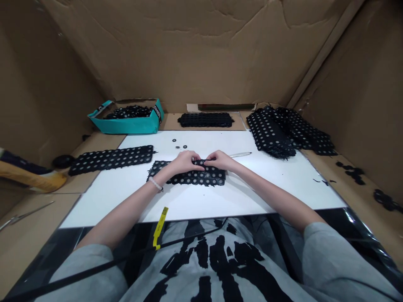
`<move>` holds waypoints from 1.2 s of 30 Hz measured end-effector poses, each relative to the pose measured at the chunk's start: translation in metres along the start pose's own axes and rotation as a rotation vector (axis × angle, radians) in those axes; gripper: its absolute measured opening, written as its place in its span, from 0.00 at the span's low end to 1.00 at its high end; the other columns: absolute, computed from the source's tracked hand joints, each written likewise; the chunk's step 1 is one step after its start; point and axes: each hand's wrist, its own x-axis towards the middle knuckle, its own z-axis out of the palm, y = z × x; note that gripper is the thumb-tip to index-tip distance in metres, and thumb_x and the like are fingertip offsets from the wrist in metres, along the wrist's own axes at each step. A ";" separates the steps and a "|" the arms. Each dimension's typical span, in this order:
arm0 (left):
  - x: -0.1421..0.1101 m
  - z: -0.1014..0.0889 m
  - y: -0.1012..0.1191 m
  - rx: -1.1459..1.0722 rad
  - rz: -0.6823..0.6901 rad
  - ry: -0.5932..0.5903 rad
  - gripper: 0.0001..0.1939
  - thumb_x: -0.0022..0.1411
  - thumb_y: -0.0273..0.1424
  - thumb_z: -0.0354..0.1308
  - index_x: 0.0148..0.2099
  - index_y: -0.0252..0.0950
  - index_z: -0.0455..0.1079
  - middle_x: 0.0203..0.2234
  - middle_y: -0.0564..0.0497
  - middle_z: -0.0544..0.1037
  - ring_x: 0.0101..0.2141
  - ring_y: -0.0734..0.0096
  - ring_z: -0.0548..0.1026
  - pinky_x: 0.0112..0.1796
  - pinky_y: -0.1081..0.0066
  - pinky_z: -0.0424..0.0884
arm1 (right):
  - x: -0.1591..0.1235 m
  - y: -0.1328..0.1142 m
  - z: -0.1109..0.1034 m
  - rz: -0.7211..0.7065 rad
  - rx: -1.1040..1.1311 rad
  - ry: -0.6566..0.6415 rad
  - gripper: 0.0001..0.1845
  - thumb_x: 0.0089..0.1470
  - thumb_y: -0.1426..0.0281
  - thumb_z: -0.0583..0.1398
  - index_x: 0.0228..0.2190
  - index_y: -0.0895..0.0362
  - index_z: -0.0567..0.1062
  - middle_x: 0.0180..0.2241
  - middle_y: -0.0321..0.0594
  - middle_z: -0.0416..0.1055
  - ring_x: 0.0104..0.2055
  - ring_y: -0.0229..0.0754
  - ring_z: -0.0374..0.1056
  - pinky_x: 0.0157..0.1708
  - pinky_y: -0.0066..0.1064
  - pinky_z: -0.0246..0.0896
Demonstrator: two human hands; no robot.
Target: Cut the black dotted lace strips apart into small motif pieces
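Note:
A black sheet with rows of pale round dots (201,179) lies flat on a white board (252,193) in front of me. My left hand (185,162) rests over its upper middle, thumb and fingers pinched together near the far edge. From the other side my right hand (219,160) pinches at the same edge, its fingertips close to the left ones. Whatever small piece may be between the fingertips is too small to make out. Just beyond my left hand are a few loose black rings with grey centres (185,147). A slim silvery pen-like tool (241,154) lies beside my right hand.
Another dotted strip (113,160) lies to the left, and a stack of strips (206,120) at the back. A teal box (126,126) holds loose black pieces. Dotted sheets (270,130) pile up at right. Scissors (23,216) and a yellow tube (34,176) are at left. Cardboard walls (201,54) surround the board.

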 end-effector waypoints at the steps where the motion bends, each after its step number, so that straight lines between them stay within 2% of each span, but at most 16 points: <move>1: -0.001 0.002 0.003 -0.004 0.010 0.027 0.19 0.45 0.47 0.67 0.34 0.38 0.77 0.29 0.49 0.78 0.32 0.63 0.73 0.34 0.68 0.66 | 0.000 0.000 0.001 -0.034 0.027 -0.017 0.14 0.48 0.60 0.62 0.26 0.59 0.79 0.25 0.37 0.74 0.31 0.39 0.65 0.32 0.28 0.55; 4: -0.003 0.003 0.007 -0.083 0.015 0.096 0.17 0.45 0.44 0.68 0.34 0.38 0.76 0.29 0.50 0.78 0.32 0.65 0.73 0.34 0.69 0.66 | -0.003 0.001 0.003 -0.101 0.080 -0.014 0.16 0.50 0.59 0.60 0.26 0.60 0.77 0.24 0.35 0.72 0.30 0.37 0.63 0.32 0.28 0.54; 7: -0.004 0.001 0.008 -0.179 -0.009 0.122 0.15 0.46 0.42 0.67 0.33 0.38 0.77 0.30 0.50 0.80 0.31 0.66 0.73 0.34 0.70 0.67 | -0.004 0.001 0.003 -0.108 0.081 0.004 0.17 0.50 0.58 0.59 0.26 0.60 0.77 0.24 0.35 0.71 0.30 0.37 0.62 0.32 0.28 0.54; 11: -0.001 -0.004 -0.005 -0.242 -0.109 0.131 0.13 0.54 0.41 0.61 0.33 0.37 0.80 0.30 0.48 0.82 0.33 0.63 0.76 0.36 0.68 0.69 | -0.003 0.003 0.001 -0.106 0.039 0.022 0.15 0.51 0.59 0.59 0.26 0.59 0.77 0.25 0.36 0.73 0.31 0.37 0.64 0.34 0.28 0.54; 13: 0.001 -0.011 -0.022 -0.184 -0.198 0.253 0.13 0.56 0.38 0.59 0.34 0.37 0.80 0.31 0.47 0.83 0.35 0.60 0.77 0.39 0.66 0.69 | -0.003 0.003 0.000 -0.100 -0.019 0.009 0.13 0.51 0.62 0.60 0.25 0.59 0.77 0.26 0.36 0.73 0.31 0.38 0.65 0.35 0.29 0.55; 15: 0.002 -0.021 -0.042 -0.024 -0.250 0.415 0.13 0.59 0.35 0.56 0.37 0.36 0.81 0.36 0.45 0.82 0.39 0.57 0.76 0.45 0.64 0.68 | -0.005 0.002 -0.002 -0.093 -0.073 -0.004 0.10 0.51 0.65 0.60 0.25 0.58 0.78 0.27 0.37 0.75 0.32 0.39 0.67 0.36 0.29 0.56; 18: 0.000 -0.033 -0.070 0.247 -0.301 0.485 0.16 0.61 0.34 0.55 0.45 0.37 0.79 0.43 0.40 0.80 0.45 0.51 0.74 0.51 0.55 0.63 | -0.008 -0.004 -0.005 -0.072 -0.138 -0.009 0.08 0.52 0.67 0.61 0.28 0.57 0.79 0.31 0.40 0.77 0.35 0.42 0.69 0.38 0.31 0.57; 20: -0.002 -0.036 -0.081 0.316 -0.347 0.450 0.18 0.60 0.35 0.56 0.49 0.37 0.77 0.43 0.39 0.79 0.45 0.51 0.73 0.50 0.55 0.64 | -0.007 -0.010 -0.007 -0.041 -0.176 -0.009 0.09 0.52 0.64 0.62 0.30 0.56 0.80 0.34 0.42 0.78 0.37 0.44 0.70 0.38 0.32 0.57; 23: -0.005 -0.035 -0.086 0.249 -0.403 0.354 0.17 0.56 0.36 0.59 0.46 0.35 0.78 0.36 0.42 0.81 0.39 0.54 0.76 0.44 0.62 0.68 | -0.003 -0.019 -0.007 0.021 -0.222 -0.005 0.13 0.50 0.58 0.64 0.30 0.56 0.81 0.35 0.46 0.78 0.37 0.47 0.69 0.37 0.33 0.58; 26: -0.003 -0.032 -0.079 0.201 -0.390 0.372 0.15 0.55 0.33 0.58 0.44 0.36 0.78 0.37 0.43 0.82 0.40 0.55 0.76 0.44 0.64 0.68 | 0.004 -0.022 -0.002 0.016 -0.255 -0.005 0.12 0.48 0.60 0.66 0.28 0.56 0.81 0.32 0.45 0.77 0.35 0.44 0.69 0.35 0.32 0.57; 29: -0.002 -0.030 -0.059 0.183 -0.277 0.418 0.17 0.55 0.31 0.58 0.47 0.36 0.77 0.40 0.44 0.81 0.42 0.57 0.76 0.45 0.65 0.67 | 0.009 -0.016 0.006 -0.051 -0.203 0.009 0.07 0.50 0.66 0.63 0.29 0.57 0.80 0.30 0.41 0.77 0.34 0.41 0.68 0.35 0.30 0.57; 30: -0.003 -0.029 -0.051 0.142 -0.221 0.376 0.17 0.55 0.33 0.59 0.47 0.36 0.77 0.39 0.45 0.81 0.40 0.58 0.76 0.43 0.66 0.68 | 0.009 -0.013 0.008 -0.069 -0.162 0.016 0.07 0.51 0.68 0.62 0.30 0.57 0.80 0.30 0.40 0.76 0.34 0.40 0.68 0.36 0.30 0.58; 34: -0.007 -0.021 -0.016 -0.101 -0.001 0.031 0.15 0.50 0.41 0.65 0.37 0.37 0.78 0.31 0.49 0.81 0.31 0.67 0.73 0.33 0.71 0.67 | 0.010 -0.004 0.014 -0.103 0.033 0.029 0.10 0.51 0.67 0.61 0.33 0.59 0.79 0.30 0.38 0.77 0.33 0.38 0.68 0.35 0.28 0.59; 36: -0.009 -0.017 -0.004 -0.156 0.028 -0.018 0.15 0.48 0.41 0.67 0.34 0.36 0.77 0.29 0.51 0.80 0.29 0.69 0.72 0.32 0.72 0.66 | 0.011 -0.003 0.017 -0.125 0.102 0.021 0.12 0.51 0.65 0.61 0.34 0.59 0.80 0.30 0.38 0.77 0.33 0.38 0.69 0.35 0.28 0.59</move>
